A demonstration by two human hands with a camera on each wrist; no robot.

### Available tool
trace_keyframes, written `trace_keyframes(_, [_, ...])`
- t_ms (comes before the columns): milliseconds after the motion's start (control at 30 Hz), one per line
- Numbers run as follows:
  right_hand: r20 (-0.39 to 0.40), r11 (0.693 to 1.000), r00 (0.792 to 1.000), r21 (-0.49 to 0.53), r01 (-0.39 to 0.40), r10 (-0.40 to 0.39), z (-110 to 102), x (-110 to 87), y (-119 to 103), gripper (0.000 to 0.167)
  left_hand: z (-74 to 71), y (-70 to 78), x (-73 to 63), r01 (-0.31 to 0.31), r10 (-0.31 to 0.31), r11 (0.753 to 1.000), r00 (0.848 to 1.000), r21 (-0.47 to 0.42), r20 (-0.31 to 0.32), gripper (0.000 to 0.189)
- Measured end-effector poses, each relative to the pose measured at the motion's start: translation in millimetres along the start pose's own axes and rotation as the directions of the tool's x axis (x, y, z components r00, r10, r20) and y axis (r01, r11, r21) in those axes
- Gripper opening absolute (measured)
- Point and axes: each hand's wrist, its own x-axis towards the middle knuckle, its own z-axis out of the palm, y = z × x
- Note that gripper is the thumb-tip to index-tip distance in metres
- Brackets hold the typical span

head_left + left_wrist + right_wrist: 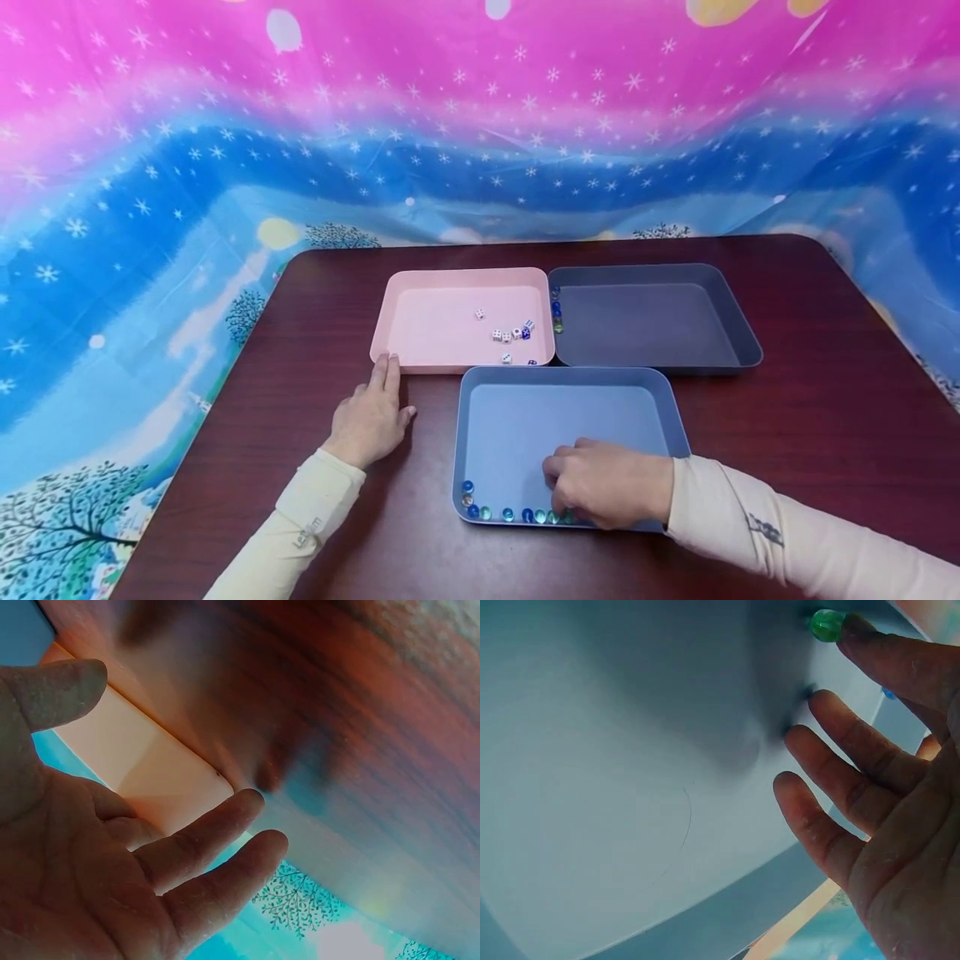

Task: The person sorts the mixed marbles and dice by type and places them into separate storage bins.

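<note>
My right hand point(607, 483) is down inside the blue tray point(480, 400), by its near wall. In the right wrist view, a clear green marble point(827, 625) sits at the tip of the thumb, pinched there; the index finger is mostly hidden behind the thumb. The other fingers spread loosely over the tray floor. Several blue, green and clear marbles point(507, 515) line the tray's near and left edges. My left hand point(369, 421) touches the near left corner of the pink tray point(420, 362) with extended fingertips and holds nothing.
Several white and blue dice point(506, 337) lie in the pink tray. A dark grey tray point(637, 325) adjoins it on the right, with several marbles point(557, 308) along its left wall. All trays stand on a dark wooden table point(810, 433), with a patterned cloth point(480, 108) behind.
</note>
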Motion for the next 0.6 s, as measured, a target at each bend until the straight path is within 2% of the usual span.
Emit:
trace_keyframes(233, [0.017,0.998,1.0,-0.063,-0.002,0.003,1.8,1.1,-0.1,0.016,0.8,0.4,0.2,-0.003,0.003,1.0,1.0,-0.002,-0.011,0.081])
trace_keyframes(600, [0.028,0.997,0.999,-0.066,-0.037,0.039,3.9,1.2,-2.4,0.016,1.0,0.1,0.1,-0.001,0.001,1.0,1.0,-0.004,-0.005,0.081])
